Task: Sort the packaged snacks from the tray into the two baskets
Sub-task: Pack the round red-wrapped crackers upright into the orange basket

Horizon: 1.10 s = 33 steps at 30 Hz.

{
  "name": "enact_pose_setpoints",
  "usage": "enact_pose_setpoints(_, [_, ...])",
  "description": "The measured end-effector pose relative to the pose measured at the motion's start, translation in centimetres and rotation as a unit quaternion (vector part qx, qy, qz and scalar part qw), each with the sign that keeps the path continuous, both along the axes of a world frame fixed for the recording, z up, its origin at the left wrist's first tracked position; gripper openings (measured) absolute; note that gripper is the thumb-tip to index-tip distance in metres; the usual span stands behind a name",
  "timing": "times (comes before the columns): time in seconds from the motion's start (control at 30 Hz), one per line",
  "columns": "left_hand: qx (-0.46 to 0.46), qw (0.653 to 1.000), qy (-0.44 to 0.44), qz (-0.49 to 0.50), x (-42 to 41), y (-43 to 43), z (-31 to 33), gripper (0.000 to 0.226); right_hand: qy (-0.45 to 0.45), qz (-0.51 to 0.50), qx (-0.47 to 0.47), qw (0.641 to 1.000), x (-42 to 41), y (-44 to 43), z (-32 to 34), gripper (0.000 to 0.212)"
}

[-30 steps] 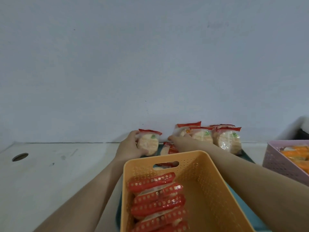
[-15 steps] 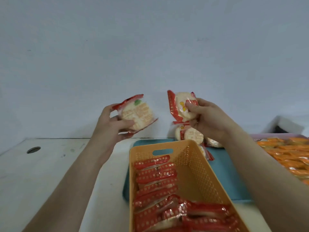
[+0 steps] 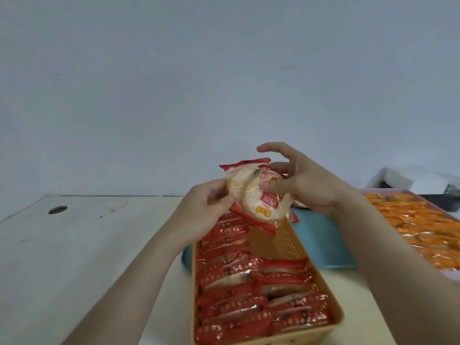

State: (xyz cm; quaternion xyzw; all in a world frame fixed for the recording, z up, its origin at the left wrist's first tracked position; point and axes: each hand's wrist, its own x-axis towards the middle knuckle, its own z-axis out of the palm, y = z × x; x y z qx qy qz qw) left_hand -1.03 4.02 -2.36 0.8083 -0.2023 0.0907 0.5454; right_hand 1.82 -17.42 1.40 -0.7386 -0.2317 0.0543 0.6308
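We've only got the one view here, a wide-angle head cam looking forward and a bit down over the counter (image 3: 87,245) to the wall (image 3: 224,70). It's close in: the left arm (image 3: 137,282) and right arm (image 3: 403,275) enter at the bottom edge, and the basket (image 3: 281,242) is cropped there.

Soft even light, faint shadows, slight blur, wide-angle edge warp
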Motion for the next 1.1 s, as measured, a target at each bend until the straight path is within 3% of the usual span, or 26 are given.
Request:
enact_pose_setpoints(0.07, [0.058,0.998,-0.001,-0.017,-0.3,-0.1,-0.8,0.02,-0.041,-0.057,-0.03,0.997,-0.7,-0.2,-0.3,0.054])
enact_pose_setpoints(0.1, [0.127,0.992,-0.007,-0.015,-0.3,-0.2,-1.2,0.029,-0.072,-0.092,-0.051,0.992,-0.9,-0.4,-0.5,0.05])
enact_pose_setpoints(0.13, [0.227,0.973,-0.025,-0.003,-0.4,-0.3,-1.6,0.045,-0.111,-0.123,-0.089,0.982,-1.2,-0.5,-0.7,0.047])
enact_pose_setpoints(0.2, [0.419,0.906,-0.059,0.035,-0.3,-0.8,-2.2,0.067,-0.19,-0.156,-0.207,0.947,-1.9,-0.3,-1.1,0.048])
enact_pose_setpoints(0.27, [0.481,0.871,-0.073,0.071,-0.2,-1.5,-2.3,0.057,-0.236,-0.148,-0.296,0.914,-2.8,0.0,-1.6,0.051])
enact_pose_setpoints(0.37, [0.452,0.881,-0.087,0.113,-0.1,-1.5,-1.9,0.036,-0.259,-0.1,-0.384,0.881,-3.6,0.1,-1.9,0.042])
enact_pose_setpoints(0.47, [0.438,0.888,-0.082,0.114,0.3,-1.2,-2.1,0.044,-0.236,-0.073,-0.446,0.86,-3.6,0.1,-1.4,0.042])
enact_pose_setpoints(0.6, [0.379,0.922,-0.061,0.049,0.0,-1.3,-1.7,0.078,-0.232,-0.084,-0.468,0.849,-3.5,0.1,-0.8,0.04])
enact_pose_setpoints(0.7, [0.347,0.938,-0.017,0.006,-0.3,-1.3,-1.6,0.066,-0.23,-0.098,-0.449,0.858,-3.2,0.1,-0.9,0.045])
enact_pose_setpoints(0.8, [0.341,0.94,-0.023,0.007,-0.5,-1.3,-1.7,0.05,-0.217,-0.078,-0.454,0.86,-3.2,0.3,-1.4,0.048])
enact_pose_setpoints(0.93, [0.39,0.92,-0.03,-0.034,-0.7,-1.1,-1.2,0.035,-0.227,-0.028,-0.52,0.823,-4.2,1.2,-2.9,0.045])
enact_pose_setpoints(1.03, [0.387,0.922,-0.02,-0.017,-1.4,-0.9,-0.9,0.055,-0.215,0.0,-0.569,0.794,-4.7,1.7,-3.1,0.045])
enact_pose_setpoints(1.1, [0.448,0.894,-0.017,-0.005,-1.7,-0.8,-1.1,0.07,-0.203,0.011,-0.598,0.775,-4.9,1.9,-3.2,0.045])
